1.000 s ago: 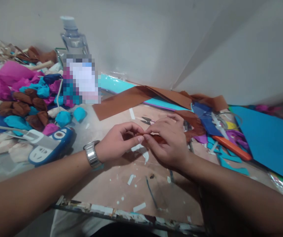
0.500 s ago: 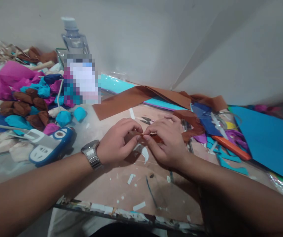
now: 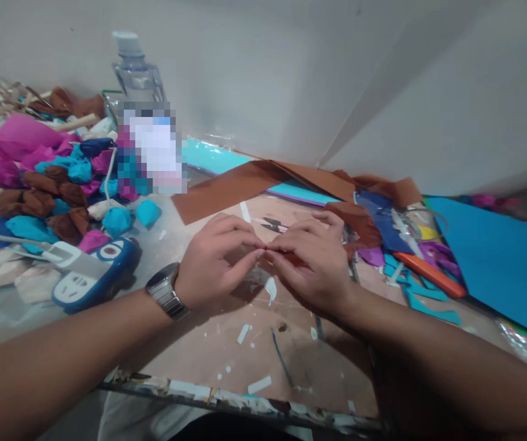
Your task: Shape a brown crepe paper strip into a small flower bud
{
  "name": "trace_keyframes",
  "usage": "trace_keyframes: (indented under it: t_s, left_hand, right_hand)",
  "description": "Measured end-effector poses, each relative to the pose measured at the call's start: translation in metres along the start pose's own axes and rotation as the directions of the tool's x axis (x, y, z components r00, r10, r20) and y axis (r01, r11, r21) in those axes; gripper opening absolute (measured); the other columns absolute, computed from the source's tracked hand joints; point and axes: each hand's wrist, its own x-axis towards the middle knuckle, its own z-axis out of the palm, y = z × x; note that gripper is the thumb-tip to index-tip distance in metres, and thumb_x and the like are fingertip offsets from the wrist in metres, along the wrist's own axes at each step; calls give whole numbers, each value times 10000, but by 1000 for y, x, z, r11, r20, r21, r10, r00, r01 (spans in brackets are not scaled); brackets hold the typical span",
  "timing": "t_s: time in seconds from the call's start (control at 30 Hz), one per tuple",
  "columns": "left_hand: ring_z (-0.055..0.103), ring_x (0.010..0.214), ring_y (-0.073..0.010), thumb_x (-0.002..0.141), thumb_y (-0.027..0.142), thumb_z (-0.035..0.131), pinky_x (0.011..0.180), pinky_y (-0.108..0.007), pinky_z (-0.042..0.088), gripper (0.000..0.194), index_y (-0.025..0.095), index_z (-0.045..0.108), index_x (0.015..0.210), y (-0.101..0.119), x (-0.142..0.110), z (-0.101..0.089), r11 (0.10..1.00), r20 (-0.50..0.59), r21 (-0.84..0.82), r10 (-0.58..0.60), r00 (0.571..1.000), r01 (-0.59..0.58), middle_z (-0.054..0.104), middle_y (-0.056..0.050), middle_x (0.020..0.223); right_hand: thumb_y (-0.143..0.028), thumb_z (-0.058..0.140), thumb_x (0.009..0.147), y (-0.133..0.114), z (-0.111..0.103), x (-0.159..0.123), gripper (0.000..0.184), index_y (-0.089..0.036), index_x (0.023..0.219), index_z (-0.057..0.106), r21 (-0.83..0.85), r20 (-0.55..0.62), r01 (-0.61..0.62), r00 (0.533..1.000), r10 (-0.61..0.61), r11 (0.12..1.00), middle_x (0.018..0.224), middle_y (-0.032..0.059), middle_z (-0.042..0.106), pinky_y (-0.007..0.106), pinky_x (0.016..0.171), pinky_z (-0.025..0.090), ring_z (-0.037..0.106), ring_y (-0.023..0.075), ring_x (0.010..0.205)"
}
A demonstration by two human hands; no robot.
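My left hand (image 3: 220, 260), with a metal watch (image 3: 168, 291) on its wrist, is closed in a pinch over the middle of the board. Its fingertips meet those of my right hand (image 3: 316, 260), which is pinched too. Between them is a small piece of brown crepe paper (image 3: 295, 255), mostly hidden by the fingers. Just behind the fingertips lie small dark-bladed thread snips (image 3: 272, 225). More brown crepe paper (image 3: 358, 223) sits behind my right hand, and a long folded brown strip (image 3: 227, 187) stretches across the back.
At left are many crumpled paper bundles (image 3: 29, 208), a blue-and-white power strip (image 3: 93, 278) and a clear bottle (image 3: 137, 76). An orange utility knife (image 3: 429, 274) and blue sheets (image 3: 497, 257) lie at right. White scraps (image 3: 258, 384) dot the board near its front edge.
My left hand has shifted slightly up and its fingers have straightened over the pinch. My right fingers have closed in a little, so less of the brown paper shows.
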Motion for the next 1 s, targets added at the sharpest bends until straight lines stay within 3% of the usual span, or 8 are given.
trace_keyframes:
  t_s: [0.2, 0.73, 1.0]
  left_hand:
    - [663, 902, -178, 896, 193, 729, 854, -344, 532, 103, 196, 789, 980, 1, -2, 0, 1000, -8, -6, 9, 1000, -9, 744, -60, 957]
    - [662, 937, -176, 954, 257, 674, 857, -322, 539, 109, 182, 751, 972, -6, -4, 5, 972, 70, -161, -159, 985, 169, 718, -75, 991]
    - [616, 969, -197, 1002, 260, 579, 894, -355, 504, 121, 185, 674, 1001, -7, -3, 5, 985, 135, -141, -77, 988, 96, 687, -78, 998]
  right_hand:
    - [-285, 747, 918, 2, -1, 0, 40, -268, 881, 744, -17, 3, 0, 1000, 0, 1000, 781, -52, 769, 457, 1051, 313, 681, 158, 807]
    - [-367, 735, 940, 0, 0, -1, 101, -277, 986, 725, -56, 17, 2, 1000, -1, 998, 849, -29, 760, 453, 1078, 307, 665, 162, 822]
    - [-358, 749, 928, -2, -1, -3, 115, -305, 1027, 724, -67, 64, -3, 998, 7, 998, 861, -32, 767, 453, 1101, 293, 668, 179, 872]
